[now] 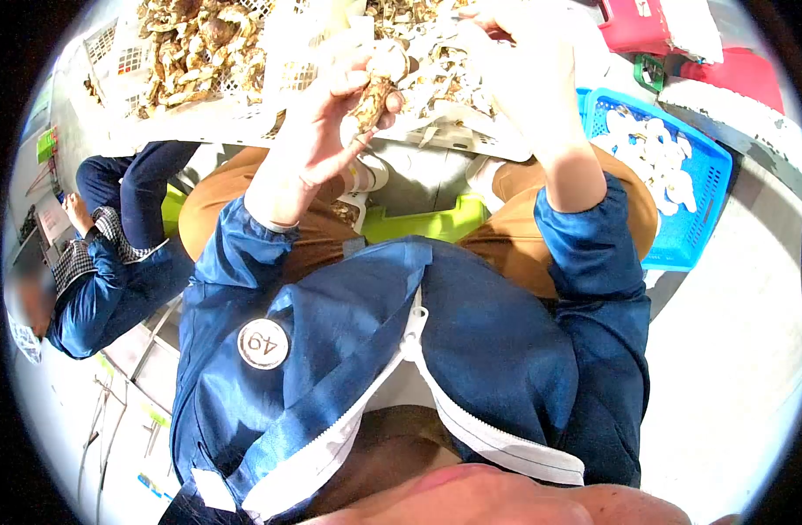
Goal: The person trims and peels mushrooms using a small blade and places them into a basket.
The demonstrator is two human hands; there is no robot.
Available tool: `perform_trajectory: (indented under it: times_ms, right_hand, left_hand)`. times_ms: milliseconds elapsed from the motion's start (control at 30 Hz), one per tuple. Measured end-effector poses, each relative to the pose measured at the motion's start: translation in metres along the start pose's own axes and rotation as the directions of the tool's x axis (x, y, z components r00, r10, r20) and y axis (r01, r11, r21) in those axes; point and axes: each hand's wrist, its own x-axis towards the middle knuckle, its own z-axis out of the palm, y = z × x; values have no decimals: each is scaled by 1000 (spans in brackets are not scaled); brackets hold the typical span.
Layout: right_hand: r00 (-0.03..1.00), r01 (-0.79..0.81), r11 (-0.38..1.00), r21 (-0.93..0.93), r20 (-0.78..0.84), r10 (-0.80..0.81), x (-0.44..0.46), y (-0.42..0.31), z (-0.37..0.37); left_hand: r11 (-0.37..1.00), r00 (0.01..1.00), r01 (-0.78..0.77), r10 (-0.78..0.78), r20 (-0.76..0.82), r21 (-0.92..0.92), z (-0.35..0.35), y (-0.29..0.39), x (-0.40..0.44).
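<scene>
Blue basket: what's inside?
White pieces lie in the blue basket, with bare blue plastic showing beside them. Anything beneath the pieces is covered and can't be seen.

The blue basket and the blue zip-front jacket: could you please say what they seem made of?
The blue basket looks like smooth moulded plastic, judging by its even colour and perforations. The blue zip-front jacket seems to be fabric with a slight sheen, given its soft creases; synthetic or cotton is unclear.

A food-processing workroom, by the look of it — a perforated white crate (199, 135) heaped with mushrooms (199, 61), a blue plastic basket (714, 184), a number badge (263, 343) on a blue work jacket (506, 324).
</scene>
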Motion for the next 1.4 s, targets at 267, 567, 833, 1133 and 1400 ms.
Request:
perform_trajectory:
  times_ms: [267, 567, 833, 1133, 1400]
  right_hand:
    - [912, 390, 920, -17, 145, -384, -7, 7, 6]
    - [946, 295, 955, 31, 135, -296, -7, 22, 7]
    - [991, 72, 984, -162, 119, -53, 0, 4, -11]
    - [855, 518, 835, -186, 142, -499, -4, 0, 4]
    - [761, 648, 710, -276, 201, -617, -5, 30, 18]
  left_hand:
    - [945, 982, -159, 181, -55, 284, 3, 0, 4]
    - [808, 944, -239, 324, -67, 538, 9, -4, 6]
    - [988, 998, -58, 52, 45, 141, 7, 4, 4]
    - [970, 974, -36, 87, -208, 241, 16, 2, -1]
    - [966, 951, 11, 69, -300, 257, 13, -2, 1]
